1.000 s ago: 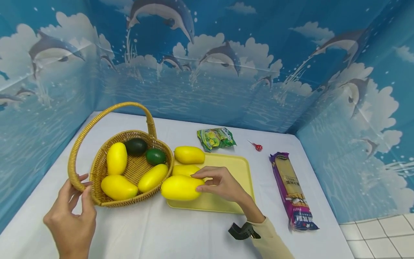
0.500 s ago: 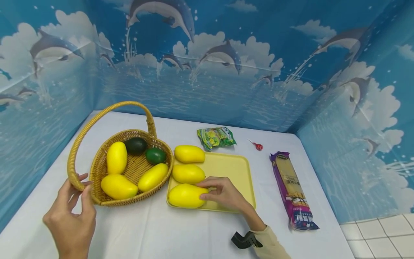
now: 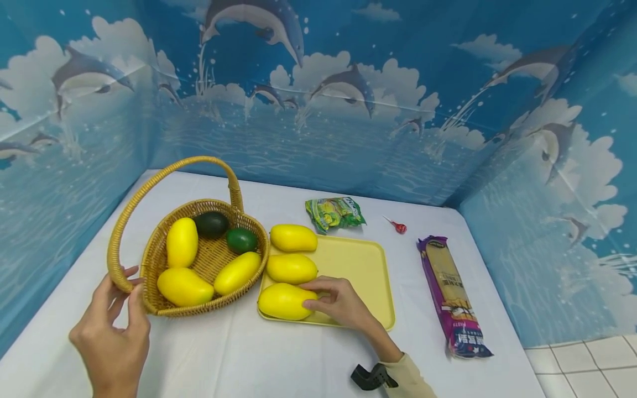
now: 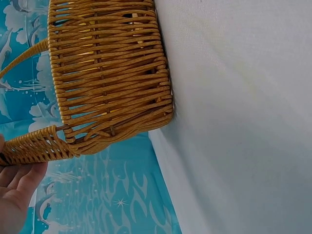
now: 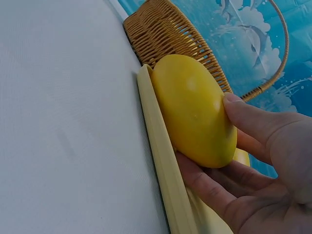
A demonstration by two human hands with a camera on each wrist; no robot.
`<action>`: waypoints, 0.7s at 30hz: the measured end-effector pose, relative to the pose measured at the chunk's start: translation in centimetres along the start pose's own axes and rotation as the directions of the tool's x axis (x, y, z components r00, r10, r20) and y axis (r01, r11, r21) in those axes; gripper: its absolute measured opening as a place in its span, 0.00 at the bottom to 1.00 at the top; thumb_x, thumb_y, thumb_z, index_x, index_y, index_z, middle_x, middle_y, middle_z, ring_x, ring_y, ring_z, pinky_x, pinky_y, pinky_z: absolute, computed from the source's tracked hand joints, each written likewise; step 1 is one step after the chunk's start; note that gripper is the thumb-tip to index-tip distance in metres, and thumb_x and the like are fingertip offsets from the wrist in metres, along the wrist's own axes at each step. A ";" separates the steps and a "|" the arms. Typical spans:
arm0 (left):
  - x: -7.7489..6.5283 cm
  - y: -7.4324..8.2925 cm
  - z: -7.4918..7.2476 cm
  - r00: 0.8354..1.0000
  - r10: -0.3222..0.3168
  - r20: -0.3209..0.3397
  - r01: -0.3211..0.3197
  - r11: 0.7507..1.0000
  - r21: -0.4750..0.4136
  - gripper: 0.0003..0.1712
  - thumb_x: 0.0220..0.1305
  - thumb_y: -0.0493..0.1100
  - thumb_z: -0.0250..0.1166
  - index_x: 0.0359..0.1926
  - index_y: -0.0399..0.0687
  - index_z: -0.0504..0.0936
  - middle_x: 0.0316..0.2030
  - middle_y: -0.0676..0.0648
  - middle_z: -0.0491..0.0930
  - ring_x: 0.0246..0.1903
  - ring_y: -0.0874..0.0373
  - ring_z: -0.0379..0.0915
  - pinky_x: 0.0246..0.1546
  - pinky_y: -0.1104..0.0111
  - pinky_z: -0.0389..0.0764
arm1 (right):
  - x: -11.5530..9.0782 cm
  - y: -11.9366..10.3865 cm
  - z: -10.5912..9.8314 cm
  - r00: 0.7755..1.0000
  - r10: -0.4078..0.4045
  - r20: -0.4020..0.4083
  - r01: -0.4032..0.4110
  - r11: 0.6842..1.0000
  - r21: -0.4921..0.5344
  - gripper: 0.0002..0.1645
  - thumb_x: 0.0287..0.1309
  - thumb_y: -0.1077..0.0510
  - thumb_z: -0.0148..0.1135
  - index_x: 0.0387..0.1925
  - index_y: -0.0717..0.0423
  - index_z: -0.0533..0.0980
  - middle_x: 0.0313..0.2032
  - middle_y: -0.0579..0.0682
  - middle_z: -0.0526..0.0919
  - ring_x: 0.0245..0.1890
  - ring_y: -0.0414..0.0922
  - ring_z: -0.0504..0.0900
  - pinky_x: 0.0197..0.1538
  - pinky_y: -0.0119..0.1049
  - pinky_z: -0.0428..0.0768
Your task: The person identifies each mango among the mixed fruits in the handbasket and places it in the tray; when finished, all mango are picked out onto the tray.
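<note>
My left hand point(image 3: 113, 334) holds the handle point(image 3: 115, 243) of a wicker basket point(image 3: 208, 260) near where it meets the rim. In the left wrist view the fingers point(image 4: 30, 181) lie against the handle's woven base. Inside the basket are several yellow mangoes point(image 3: 181, 243) and two dark green avocados point(image 3: 241, 240). My right hand point(image 3: 340, 303) grips the right end of the nearest mango point(image 3: 282, 302), which lies on a yellow tray point(image 3: 355, 271). In the right wrist view the thumb is on this mango point(image 5: 192, 109) and fingers reach beneath it. Two more mangoes point(image 3: 291, 268) lie behind it in a column.
Behind the tray lies a green snack bag point(image 3: 334, 214), with a red lollipop point(image 3: 399, 227) to its right. A purple pasta packet point(image 3: 454, 298) lies at the right of the white-covered table point(image 3: 224, 359). Dolphin-print curtains point(image 3: 308, 138) surround the table.
My right hand has lowered the mango towards me onto the tray's near left corner, uncovering the middle mango. The left hand has stayed at the basket handle.
</note>
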State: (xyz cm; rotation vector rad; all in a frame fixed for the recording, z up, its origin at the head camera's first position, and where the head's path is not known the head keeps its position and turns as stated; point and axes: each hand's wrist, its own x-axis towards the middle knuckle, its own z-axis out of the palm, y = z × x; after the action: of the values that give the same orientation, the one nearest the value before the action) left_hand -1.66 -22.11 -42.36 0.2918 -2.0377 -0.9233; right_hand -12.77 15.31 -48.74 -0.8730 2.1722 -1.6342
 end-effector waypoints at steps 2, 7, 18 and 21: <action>0.0 0.0 0.1 1.000 -0.003 -0.008 0.003 1.000 -0.003 0.25 0.68 0.27 0.71 0.65 0.33 0.82 0.56 0.38 0.89 0.54 0.84 0.76 0.58 0.84 0.78 | 0.0 0.0 0.1 1.000 0.013 -0.005 -0.013 1.000 0.009 0.22 0.67 0.64 0.74 0.61 0.63 0.85 0.59 0.58 0.88 0.55 0.44 0.87 0.50 0.41 0.93; 0.0 0.0 0.1 1.000 -0.008 -0.016 0.008 1.000 -0.009 0.26 0.67 0.27 0.72 0.65 0.34 0.83 0.55 0.39 0.89 0.54 0.84 0.76 0.58 0.84 0.78 | -0.1 0.0 0.2 0.999 0.048 -0.002 -0.048 0.999 0.020 0.22 0.67 0.64 0.74 0.61 0.62 0.85 0.59 0.58 0.88 0.54 0.48 0.88 0.51 0.41 0.93; -0.1 0.1 -0.1 1.000 -0.002 0.009 0.002 1.000 -0.008 0.25 0.70 0.28 0.69 0.66 0.32 0.81 0.57 0.37 0.88 0.55 0.84 0.76 0.59 0.83 0.78 | -0.2 -0.4 0.1 0.997 0.075 -0.013 -0.075 0.997 -0.005 0.23 0.68 0.63 0.74 0.61 0.65 0.84 0.58 0.60 0.88 0.53 0.55 0.89 0.52 0.38 0.92; -0.1 0.1 -0.1 1.000 -0.003 0.017 0.003 1.000 -0.005 0.24 0.71 0.29 0.69 0.66 0.31 0.81 0.57 0.36 0.88 0.56 0.84 0.75 0.60 0.83 0.77 | -0.3 -0.3 -0.1 0.997 0.071 -0.023 -0.071 0.997 -0.012 0.22 0.67 0.64 0.74 0.61 0.65 0.84 0.58 0.61 0.88 0.52 0.58 0.89 0.53 0.37 0.92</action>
State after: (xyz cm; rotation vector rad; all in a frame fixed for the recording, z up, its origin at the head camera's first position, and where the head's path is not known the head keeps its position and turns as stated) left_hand -1.51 -22.06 -42.31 0.2847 -2.0502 -0.9357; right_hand -12.48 15.52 -48.50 -0.7755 2.2046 -1.6056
